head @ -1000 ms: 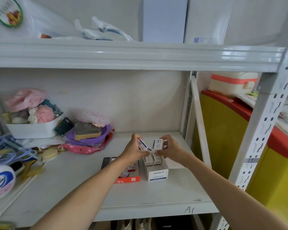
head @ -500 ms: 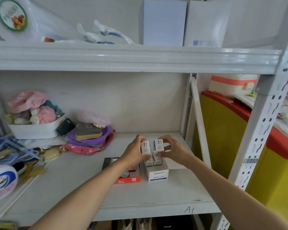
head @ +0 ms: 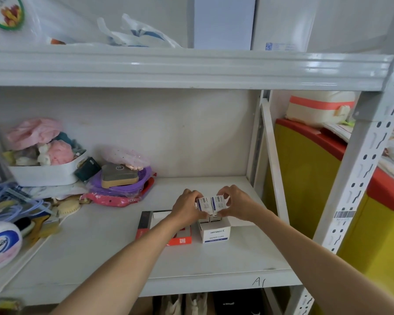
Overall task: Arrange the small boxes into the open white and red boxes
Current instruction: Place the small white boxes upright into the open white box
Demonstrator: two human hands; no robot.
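Note:
Two small white boxes with blue print [head: 212, 203] are held upright side by side, just above the open white box [head: 216, 233] labelled paper clips. My left hand [head: 187, 208] grips the left one and my right hand [head: 233, 204] grips the right one. Other small boxes stand inside the white box under them, mostly hidden. The open red box [head: 180, 239] lies to the left of the white one, partly covered by my left forearm, with its white inside showing.
All this sits on a grey metal shelf [head: 123, 251] marked A1. Purple and pink pouches [head: 123, 187] and a white basket [head: 46, 171] crowd the back left. A round bottle [head: 0, 244] lies at the far left. The shelf post [head: 359, 178] rises on the right.
The two small boxes were tilted apart; my hands have brought them together, upright, and lowered them toward the white box.

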